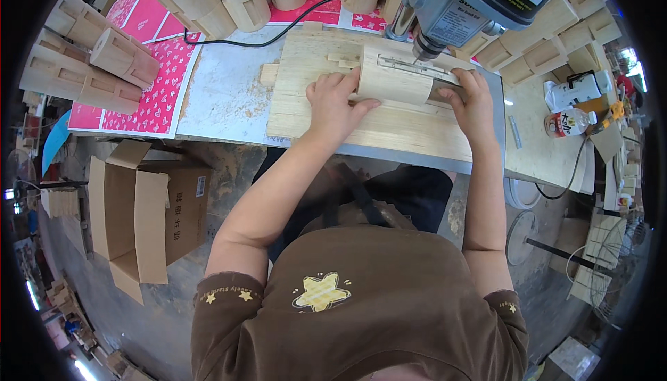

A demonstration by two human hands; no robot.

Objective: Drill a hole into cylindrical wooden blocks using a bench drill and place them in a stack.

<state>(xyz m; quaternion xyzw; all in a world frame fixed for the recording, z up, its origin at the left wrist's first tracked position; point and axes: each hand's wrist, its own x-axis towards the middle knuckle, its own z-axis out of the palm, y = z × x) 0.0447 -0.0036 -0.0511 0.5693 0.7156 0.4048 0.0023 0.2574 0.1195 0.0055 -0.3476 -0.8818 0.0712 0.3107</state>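
Note:
A pale wooden cylinder (394,79) lies on its side on a flat wooden board (306,113), under a mini bench drill (455,9). Along the top of the cylinder runs a narrow slot with a thin metal strip (415,68) in it. My left hand (337,103) is closed round the cylinder's left end, thumb along the near side. At the right end my right hand (470,103) grips it between thumb and fingers, beside a dark recess. The drill's chuck (427,49) is right above the strip; the bit's tip is hard to make out.
Wooden cylinders (240,6) stand in rows behind and to the left (83,79). A black cable (278,39) crosses the bench. On the right are a bottle (566,122) and a marker (515,132). An open cardboard box (149,204) sits on the floor at left.

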